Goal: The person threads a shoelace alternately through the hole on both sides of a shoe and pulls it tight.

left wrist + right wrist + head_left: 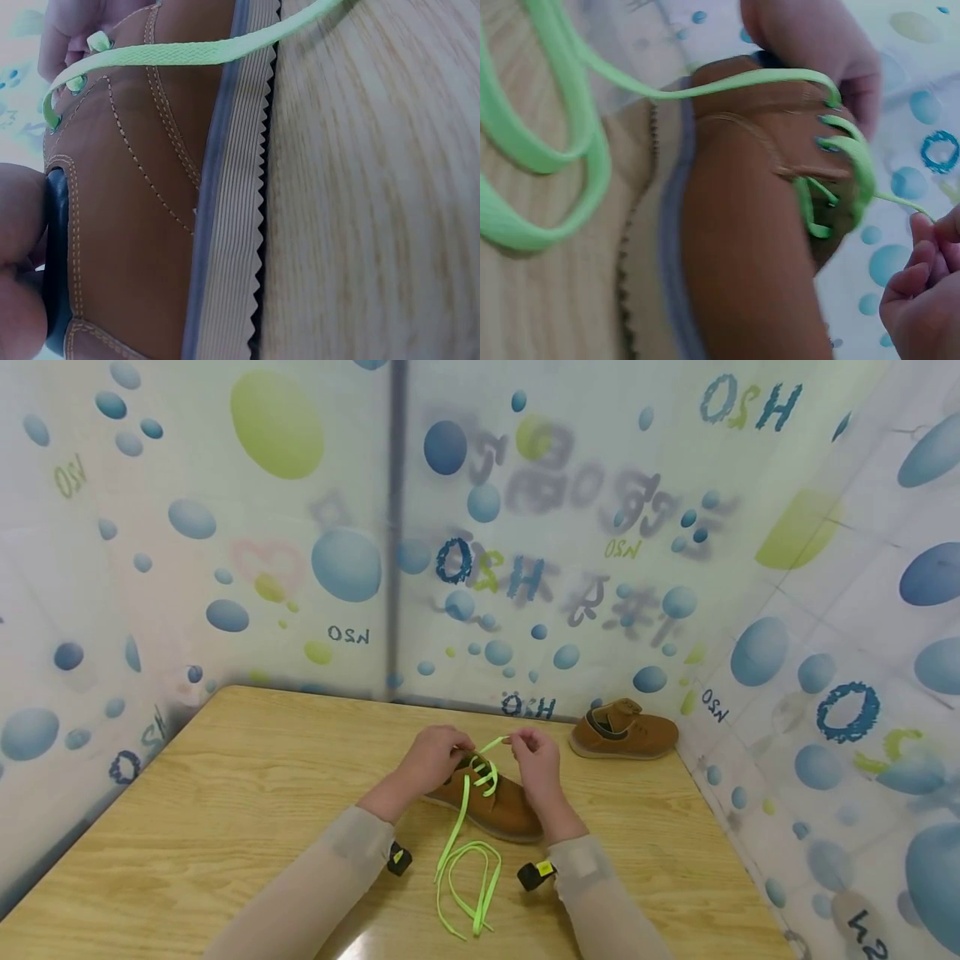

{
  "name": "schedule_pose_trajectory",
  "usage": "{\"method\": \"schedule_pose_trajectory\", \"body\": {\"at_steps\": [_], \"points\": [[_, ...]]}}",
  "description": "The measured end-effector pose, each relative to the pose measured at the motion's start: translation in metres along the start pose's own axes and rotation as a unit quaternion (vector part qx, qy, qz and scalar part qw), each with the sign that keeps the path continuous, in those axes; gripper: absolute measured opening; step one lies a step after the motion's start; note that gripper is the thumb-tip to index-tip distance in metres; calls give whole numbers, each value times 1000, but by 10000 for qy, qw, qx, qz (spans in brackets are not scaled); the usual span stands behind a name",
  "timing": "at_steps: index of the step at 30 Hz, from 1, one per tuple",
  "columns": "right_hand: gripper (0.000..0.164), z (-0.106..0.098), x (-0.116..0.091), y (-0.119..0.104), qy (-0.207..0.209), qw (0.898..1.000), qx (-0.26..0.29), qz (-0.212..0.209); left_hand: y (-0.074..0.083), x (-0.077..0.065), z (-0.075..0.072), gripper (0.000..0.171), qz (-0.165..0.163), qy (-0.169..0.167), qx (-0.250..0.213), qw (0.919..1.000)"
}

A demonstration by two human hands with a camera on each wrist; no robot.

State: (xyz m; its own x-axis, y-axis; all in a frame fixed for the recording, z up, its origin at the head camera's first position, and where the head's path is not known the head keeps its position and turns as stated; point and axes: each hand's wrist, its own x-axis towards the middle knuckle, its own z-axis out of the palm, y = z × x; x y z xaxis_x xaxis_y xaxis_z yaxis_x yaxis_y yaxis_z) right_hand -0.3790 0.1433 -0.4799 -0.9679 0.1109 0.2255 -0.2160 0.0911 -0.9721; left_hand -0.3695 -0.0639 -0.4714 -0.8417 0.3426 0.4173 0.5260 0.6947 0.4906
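A brown shoe (pixel 506 810) lies on the table, toe to the right, with a bright green shoelace (pixel 742 79) threaded through several eyelets. My left hand (pixel 433 762) holds the shoe at its opening; in the left wrist view its fingers (pixel 19 217) bend over the dark collar, and part of the hand is hidden behind the upper. Just right of the tongue, my right hand (pixel 537 768) pinches one end of the lace between thumb and fingertips. That stretch runs taut from the eyelets to the fingers. The lace's other end hangs over the shoe's near side.
Loose loops of green lace (pixel 592 165) lie on the wooden table (pixel 300 727) in front of the shoe. A second brown shoe (pixel 645 737), with no lace visible, stands at the back right corner. Patterned curtains (pixel 345 468) surround the table's back and sides.
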Motion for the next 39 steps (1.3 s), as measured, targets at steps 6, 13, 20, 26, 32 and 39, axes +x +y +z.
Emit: {"method": "schedule_pose_trajectory", "body": {"at_steps": [6, 13, 20, 26, 32, 39], "points": [[13, -16, 11, -7, 222, 9929, 1125, 331, -1, 0, 1, 14, 7, 80, 40, 10000], [12, -26, 15, -13, 258, 9853, 1673, 210, 1, 0, 1, 17, -49, 48, 17, 10000], [21, -28, 16, -16, 356, 9793, 1993, 56, 1, 0, 2, 17, -81, 27, 64, 9999], [15, -27, 17, -18, 568, 9755, 2125, -42, 1, -2, 0, 19, -128, -12, -87, 9999], [11, -24, 17, -14, 897, 9773, 1918, -96, 0, -2, -1, 17, -150, -113, -44, 9998], [12, -21, 12, 7, 1024, 9944, -239, -100, -1, -2, 0, 13, -78, -126, 55, 9999]]}}
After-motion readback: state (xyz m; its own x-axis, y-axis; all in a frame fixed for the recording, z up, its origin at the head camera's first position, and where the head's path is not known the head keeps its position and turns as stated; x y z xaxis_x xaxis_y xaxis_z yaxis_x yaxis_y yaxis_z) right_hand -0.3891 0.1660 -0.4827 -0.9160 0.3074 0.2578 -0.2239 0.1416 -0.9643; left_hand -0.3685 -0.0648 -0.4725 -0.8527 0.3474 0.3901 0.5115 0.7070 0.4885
